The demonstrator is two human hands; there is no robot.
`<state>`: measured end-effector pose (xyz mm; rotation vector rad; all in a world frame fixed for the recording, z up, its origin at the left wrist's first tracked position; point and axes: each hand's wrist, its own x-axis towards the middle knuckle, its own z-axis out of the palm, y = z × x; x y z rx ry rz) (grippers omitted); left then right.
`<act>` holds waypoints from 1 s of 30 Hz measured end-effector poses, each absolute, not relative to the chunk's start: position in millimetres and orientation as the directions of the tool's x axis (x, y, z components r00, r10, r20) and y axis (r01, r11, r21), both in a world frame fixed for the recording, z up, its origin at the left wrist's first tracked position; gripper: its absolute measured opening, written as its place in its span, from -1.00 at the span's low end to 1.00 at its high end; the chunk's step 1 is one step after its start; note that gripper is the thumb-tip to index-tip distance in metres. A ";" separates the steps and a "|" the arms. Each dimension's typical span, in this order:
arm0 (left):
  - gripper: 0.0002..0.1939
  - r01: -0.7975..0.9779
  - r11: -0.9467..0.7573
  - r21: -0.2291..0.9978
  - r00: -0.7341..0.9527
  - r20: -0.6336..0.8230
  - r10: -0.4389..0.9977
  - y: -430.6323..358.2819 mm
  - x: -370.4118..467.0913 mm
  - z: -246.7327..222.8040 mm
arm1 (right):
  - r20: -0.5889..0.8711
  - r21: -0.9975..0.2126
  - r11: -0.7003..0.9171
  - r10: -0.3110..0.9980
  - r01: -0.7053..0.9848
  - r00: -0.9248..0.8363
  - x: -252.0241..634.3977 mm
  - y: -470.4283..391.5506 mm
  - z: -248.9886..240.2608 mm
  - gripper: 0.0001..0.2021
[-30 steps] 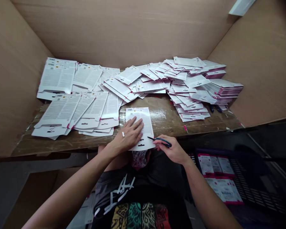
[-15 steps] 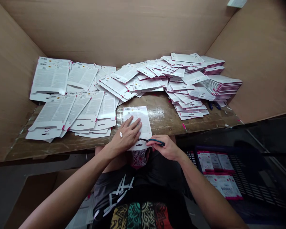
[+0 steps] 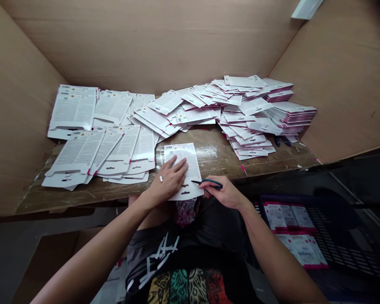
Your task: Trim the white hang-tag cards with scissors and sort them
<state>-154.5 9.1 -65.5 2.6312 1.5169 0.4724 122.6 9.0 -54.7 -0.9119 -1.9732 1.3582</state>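
Observation:
A white printed packet lies at the front edge of the brown taped table, its flap with a dark hanger slot towards me. My left hand rests flat on its left part, fingers spread, with a small white piece stuck on the back of the hand. In my right hand are scissors with dark blue handles, their blades apart over the packet's lower right. A second dark slot shows in the packet above the flap's slot.
Overlapping white packets cover the table's left side. A heap of packets and neat stacks stand right, beside other blue handles. Cardboard walls surround the table. A blue basket with packs sits low right.
The scissors have drawn back from the packet's fold and their blades have parted. A dark slot now shows where they were. The camera view has shifted slightly.

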 end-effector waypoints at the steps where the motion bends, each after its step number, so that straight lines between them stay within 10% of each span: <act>1: -0.53 0.834 -0.510 0.209 0.465 0.230 0.855 8.9 -154.3 -64.7 | 0.065 -0.945 0.245 0.787 0.215 -0.614 123.3 10.8 -53.8 -0.75; 14: -0.56 0.824 -0.503 0.261 0.447 0.246 0.860 10.9 -155.6 -72.9 | -0.039 -0.996 -0.082 0.670 -0.021 -0.742 134.3 33.9 -55.5 -0.70; 17: -0.65 0.807 -0.506 0.305 0.461 0.212 0.862 9.4 -154.1 -68.0 | 0.107 -0.993 0.073 0.866 -0.088 -0.488 119.9 42.0 -59.4 -0.72; 23: -0.87 0.781 -0.521 0.343 0.527 0.085 0.846 4.1 -140.6 -49.0 | 0.335 -0.821 0.511 0.793 0.256 -0.509 90.3 51.1 -63.8 -0.71; 30: -0.80 0.810 -0.497 0.312 0.514 0.032 0.857 -3.2 -134.1 -19.5 | 0.371 -0.756 0.572 0.775 0.318 -0.512 87.2 42.4 -65.0 -0.77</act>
